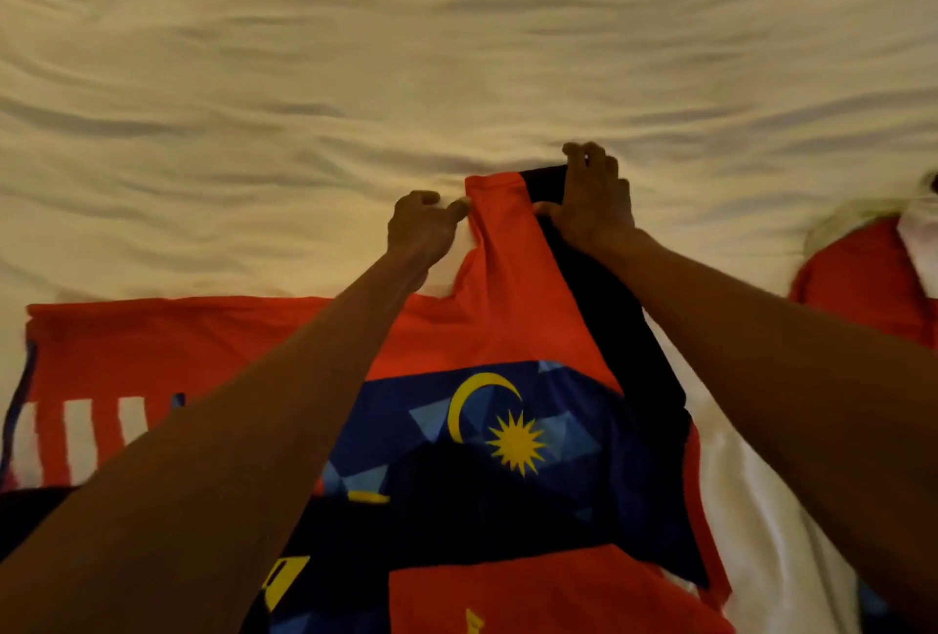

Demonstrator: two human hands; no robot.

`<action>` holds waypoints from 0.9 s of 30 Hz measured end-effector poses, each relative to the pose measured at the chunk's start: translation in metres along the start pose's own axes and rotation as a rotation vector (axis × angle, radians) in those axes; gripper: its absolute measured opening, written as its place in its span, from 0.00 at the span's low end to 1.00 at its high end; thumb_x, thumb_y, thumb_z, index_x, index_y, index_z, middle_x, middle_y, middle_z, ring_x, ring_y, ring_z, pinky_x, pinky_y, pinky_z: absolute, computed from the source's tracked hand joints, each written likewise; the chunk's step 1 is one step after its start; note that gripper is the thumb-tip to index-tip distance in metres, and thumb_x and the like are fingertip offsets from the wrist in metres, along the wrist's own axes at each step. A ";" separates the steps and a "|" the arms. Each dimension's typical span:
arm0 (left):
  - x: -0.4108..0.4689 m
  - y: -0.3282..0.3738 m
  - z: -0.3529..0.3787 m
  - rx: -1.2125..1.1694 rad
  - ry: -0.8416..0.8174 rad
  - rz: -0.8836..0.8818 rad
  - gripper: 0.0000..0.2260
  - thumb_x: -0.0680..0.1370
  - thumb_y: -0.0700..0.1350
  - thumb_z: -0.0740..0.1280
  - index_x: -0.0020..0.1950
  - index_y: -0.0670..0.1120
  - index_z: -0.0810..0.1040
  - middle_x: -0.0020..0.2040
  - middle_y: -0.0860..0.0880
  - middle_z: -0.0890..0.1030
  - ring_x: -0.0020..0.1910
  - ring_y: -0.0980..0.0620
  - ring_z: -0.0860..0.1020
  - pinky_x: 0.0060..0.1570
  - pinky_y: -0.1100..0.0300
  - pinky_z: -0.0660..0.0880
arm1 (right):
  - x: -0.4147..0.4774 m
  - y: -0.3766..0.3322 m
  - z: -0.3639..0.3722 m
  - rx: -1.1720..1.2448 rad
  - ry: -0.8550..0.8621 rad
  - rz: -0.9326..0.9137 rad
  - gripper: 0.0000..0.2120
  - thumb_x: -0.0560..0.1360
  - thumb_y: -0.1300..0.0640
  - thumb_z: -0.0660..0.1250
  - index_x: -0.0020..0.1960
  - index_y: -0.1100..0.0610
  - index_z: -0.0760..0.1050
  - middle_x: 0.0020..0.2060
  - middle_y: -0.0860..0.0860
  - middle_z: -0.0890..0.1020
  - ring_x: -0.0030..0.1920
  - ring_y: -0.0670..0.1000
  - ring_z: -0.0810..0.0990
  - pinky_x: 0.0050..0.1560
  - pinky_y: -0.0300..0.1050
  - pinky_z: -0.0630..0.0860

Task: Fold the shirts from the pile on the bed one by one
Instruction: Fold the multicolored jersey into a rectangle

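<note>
Curled fingers and thumb of the left hand pinch the red edge of a sleeve. The right hand grips the sleeve's dark strip at its far end, fingers bent over the cloth. The sleeve stretches away from the person. It belongs to a red shirt with a blue panel, spread flat on the near part of the bed, under both forearms. Another red garment lies at the right edge.

The upper frame is filled by a wrinkled cream bed sheet. Warm, dim light is cast over it.
</note>
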State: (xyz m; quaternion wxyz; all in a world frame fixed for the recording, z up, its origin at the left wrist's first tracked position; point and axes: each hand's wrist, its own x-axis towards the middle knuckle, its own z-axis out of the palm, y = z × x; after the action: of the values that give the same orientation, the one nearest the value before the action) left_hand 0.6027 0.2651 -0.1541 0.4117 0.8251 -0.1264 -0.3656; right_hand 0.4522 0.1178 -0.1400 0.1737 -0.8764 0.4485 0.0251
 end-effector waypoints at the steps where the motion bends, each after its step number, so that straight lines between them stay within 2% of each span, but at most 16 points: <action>1: 0.007 0.004 0.008 -0.008 -0.005 0.011 0.29 0.73 0.57 0.75 0.69 0.45 0.74 0.66 0.47 0.77 0.61 0.47 0.78 0.60 0.53 0.76 | 0.011 0.003 0.004 -0.025 -0.039 -0.018 0.43 0.72 0.45 0.73 0.78 0.57 0.54 0.76 0.58 0.58 0.75 0.60 0.57 0.69 0.59 0.62; 3: 0.021 0.010 0.024 -0.035 -0.017 0.027 0.29 0.72 0.54 0.77 0.69 0.46 0.74 0.65 0.48 0.77 0.61 0.49 0.77 0.53 0.58 0.74 | 0.027 0.011 0.014 -0.108 -0.123 -0.070 0.49 0.69 0.44 0.76 0.79 0.57 0.51 0.78 0.57 0.54 0.77 0.59 0.54 0.72 0.60 0.59; 5: 0.032 0.010 0.034 -0.023 0.005 0.038 0.27 0.70 0.50 0.80 0.66 0.48 0.75 0.62 0.48 0.78 0.58 0.50 0.78 0.47 0.61 0.74 | 0.037 0.015 0.022 -0.118 -0.150 -0.075 0.51 0.67 0.44 0.77 0.79 0.56 0.52 0.79 0.57 0.53 0.77 0.59 0.54 0.72 0.61 0.59; 7: 0.041 0.007 0.037 -0.011 0.040 0.032 0.24 0.67 0.46 0.81 0.60 0.48 0.78 0.57 0.48 0.81 0.55 0.50 0.80 0.46 0.61 0.77 | 0.042 0.015 0.022 -0.104 -0.147 -0.055 0.50 0.65 0.44 0.79 0.77 0.55 0.56 0.76 0.58 0.58 0.75 0.60 0.58 0.70 0.61 0.61; 10: 0.038 0.009 0.032 -0.074 -0.009 0.012 0.19 0.69 0.39 0.79 0.58 0.42 0.82 0.52 0.46 0.83 0.51 0.50 0.82 0.50 0.61 0.79 | 0.041 0.013 0.011 -0.093 -0.161 -0.042 0.45 0.63 0.43 0.80 0.72 0.54 0.63 0.67 0.58 0.68 0.68 0.61 0.67 0.65 0.59 0.64; 12: 0.026 0.017 0.025 -0.124 -0.062 0.017 0.16 0.71 0.36 0.77 0.59 0.40 0.82 0.50 0.46 0.84 0.48 0.51 0.82 0.48 0.63 0.79 | 0.030 0.018 0.004 -0.031 -0.126 -0.063 0.36 0.65 0.44 0.79 0.67 0.53 0.68 0.64 0.57 0.71 0.65 0.59 0.70 0.63 0.56 0.65; 15: -0.006 0.029 0.008 -0.083 -0.128 0.116 0.13 0.75 0.37 0.74 0.60 0.42 0.81 0.48 0.49 0.82 0.44 0.58 0.79 0.37 0.70 0.76 | -0.001 0.028 -0.009 0.065 -0.093 -0.169 0.28 0.68 0.42 0.76 0.62 0.54 0.75 0.58 0.56 0.72 0.60 0.58 0.72 0.57 0.52 0.68; 18: -0.046 0.032 -0.015 0.047 -0.182 0.328 0.12 0.75 0.39 0.74 0.58 0.42 0.82 0.48 0.50 0.82 0.46 0.58 0.80 0.46 0.67 0.79 | -0.045 0.031 -0.033 0.151 -0.088 -0.236 0.30 0.65 0.31 0.73 0.55 0.53 0.79 0.48 0.52 0.71 0.51 0.52 0.73 0.50 0.47 0.70; 21: -0.088 0.027 -0.035 0.248 -0.248 0.494 0.11 0.74 0.43 0.75 0.56 0.44 0.84 0.47 0.50 0.84 0.43 0.56 0.81 0.48 0.62 0.78 | -0.089 0.037 -0.053 0.177 -0.072 -0.291 0.29 0.65 0.25 0.67 0.43 0.52 0.78 0.42 0.50 0.71 0.44 0.49 0.72 0.45 0.45 0.69; 24: -0.131 0.020 -0.046 0.350 -0.324 0.535 0.09 0.72 0.49 0.77 0.51 0.50 0.85 0.42 0.54 0.84 0.39 0.54 0.80 0.43 0.59 0.74 | -0.134 0.042 -0.065 0.153 -0.032 -0.326 0.27 0.72 0.28 0.62 0.39 0.53 0.75 0.42 0.51 0.70 0.43 0.51 0.72 0.45 0.48 0.71; 27: -0.173 0.004 -0.042 0.396 -0.333 0.536 0.07 0.70 0.52 0.79 0.46 0.54 0.85 0.36 0.59 0.82 0.34 0.60 0.77 0.37 0.66 0.71 | -0.184 0.046 -0.062 0.098 0.033 -0.390 0.19 0.78 0.38 0.61 0.47 0.54 0.78 0.46 0.52 0.72 0.46 0.54 0.73 0.47 0.50 0.71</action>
State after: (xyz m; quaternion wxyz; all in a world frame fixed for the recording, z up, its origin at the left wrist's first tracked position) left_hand 0.5113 0.3749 -0.0479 0.2991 0.7558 -0.4712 -0.3425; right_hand 0.2985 0.2156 -0.0578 0.2105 -0.9374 0.2737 -0.0455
